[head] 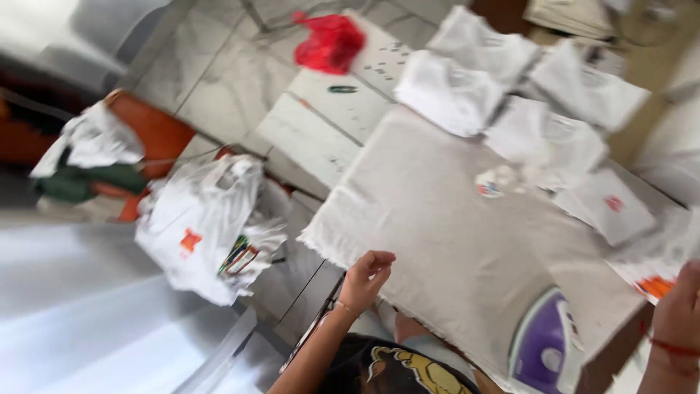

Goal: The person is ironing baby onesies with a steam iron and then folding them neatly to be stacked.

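The view is tilted and blurred by motion. A table (620, 343) carries a large pale cloth (437, 219) spread flat over most of its top, with a frayed near-left corner.

The left hand (366, 279) is at the near edge of the cloth, fingers curled loosely inward. It touches or nearly touches the cloth edge; whether it actually grips the fabric cannot be told. A thin band shows at its wrist.

The right hand (679, 306) enters at the lower right corner, only partly in view, with a red cord around the wrist. Its fingers are cut off by the frame edge, so their state cannot be told. It is just beside a stack of paper with orange print (652, 281).

A purple and white iron (543, 346) rests on the cloth at the near right, between the two hands.

At the far side of the cloth lie several folded white garments (510, 87), some overlapping. A small crumpled white item with a coloured spot (494, 182) sits on the cloth near them.

On the tiled floor (219, 73) to the left sits a filled white plastic bag (204, 219). A red plastic bag (329, 42) lies farther off on a white board (321, 131).
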